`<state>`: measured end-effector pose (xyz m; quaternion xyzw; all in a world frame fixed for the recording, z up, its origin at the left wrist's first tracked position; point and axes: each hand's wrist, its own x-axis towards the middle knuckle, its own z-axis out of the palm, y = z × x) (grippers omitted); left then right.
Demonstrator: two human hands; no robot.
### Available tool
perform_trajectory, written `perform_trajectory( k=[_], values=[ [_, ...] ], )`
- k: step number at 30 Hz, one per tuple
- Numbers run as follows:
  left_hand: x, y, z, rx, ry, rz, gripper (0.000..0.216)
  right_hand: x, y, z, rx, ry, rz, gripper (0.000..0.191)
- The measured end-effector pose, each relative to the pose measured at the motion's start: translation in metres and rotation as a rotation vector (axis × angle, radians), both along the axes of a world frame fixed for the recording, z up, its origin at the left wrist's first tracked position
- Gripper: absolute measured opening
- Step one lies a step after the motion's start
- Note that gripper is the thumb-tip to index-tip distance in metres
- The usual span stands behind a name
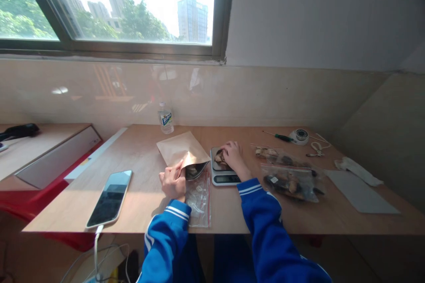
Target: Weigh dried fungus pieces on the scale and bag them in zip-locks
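My left hand [174, 182] grips the edge of a brown kraft paper pouch [181, 146] near its mouth. The mouth gapes toward me, with some pale pieces inside. On the plate of a small white kitchen scale [217, 180] lie brownish dried slices [219, 158], which look like dried mushrooms. Over them my right hand [232, 157] curls its fingers, closed on some of the slices; the fingertips are partly hidden. A clear zip bag [199, 205] lies flat below the pouch, beside my left wrist.
Right of the scale lie zip bags of dark dried pieces [292, 183], a screwdriver [282, 137], a white round camera [299, 136], a cable [320, 145] and a grey sheet [360, 192]. A charging phone [111, 199] rests on the left. A plastic bottle [166, 119] stands at the back.
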<state>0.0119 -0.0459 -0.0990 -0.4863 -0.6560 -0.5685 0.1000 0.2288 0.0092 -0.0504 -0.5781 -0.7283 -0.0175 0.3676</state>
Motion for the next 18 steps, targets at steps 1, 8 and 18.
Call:
perform_trajectory(
  k=[1,8,18],
  values=[
    [0.000,0.000,0.000,0.006,0.006,0.004,0.025,0.004,0.002,-0.002,0.000,-0.003,-0.003,0.028],
    [0.001,0.001,-0.003,-0.022,0.025,-0.023,0.020,0.041,-0.037,-0.043,0.197,0.241,-0.128,0.029],
    [0.002,0.006,0.000,-0.321,0.184,-0.127,0.024,0.053,-0.052,-0.059,0.205,0.248,-0.198,0.027]
  ],
)
